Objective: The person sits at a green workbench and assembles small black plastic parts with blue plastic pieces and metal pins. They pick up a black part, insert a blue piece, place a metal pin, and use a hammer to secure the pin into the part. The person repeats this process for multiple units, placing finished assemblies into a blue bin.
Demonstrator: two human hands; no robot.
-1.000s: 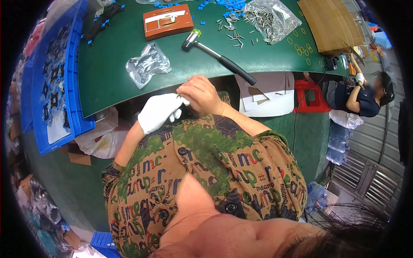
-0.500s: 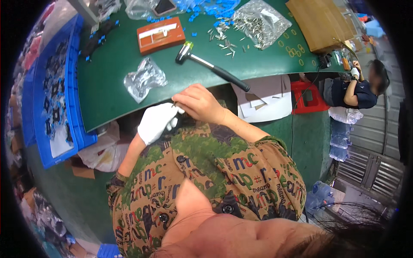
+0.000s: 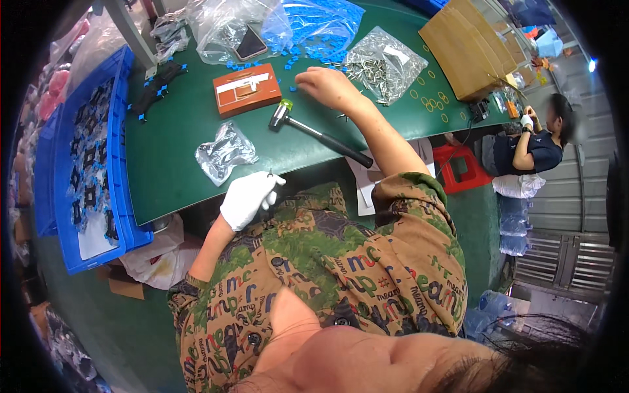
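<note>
My left hand [image 3: 247, 200], in a white glove, is closed at the table's front edge. A small dark piece [image 3: 270, 173] pokes up from its fingertips, too small to name. My bare right hand [image 3: 325, 87] reaches over the table with its fingers stretched to the left, nothing visible in them. It is nearest to loose blue plastic pieces [image 3: 293, 88] and partly covers the small metal pins. Between my hands lies a hammer [image 3: 321, 135] with a black grip and a yellow-green face. A clear plastic bag [image 3: 226, 152] lies just beyond my left hand.
A red-brown box [image 3: 246, 98] and a phone [image 3: 251, 44] lie farther back. At right are a bag of metal pins [image 3: 386, 69], yellowish rings [image 3: 430, 103] and a cardboard box [image 3: 466, 49]. Blue crates [image 3: 121, 150] with black parts stand left. A person [image 3: 531, 147] sits far right.
My right hand has left my gloved left hand and moved forward over the table toward the blue pieces. The left hand stays near the edge with the small dark piece.
</note>
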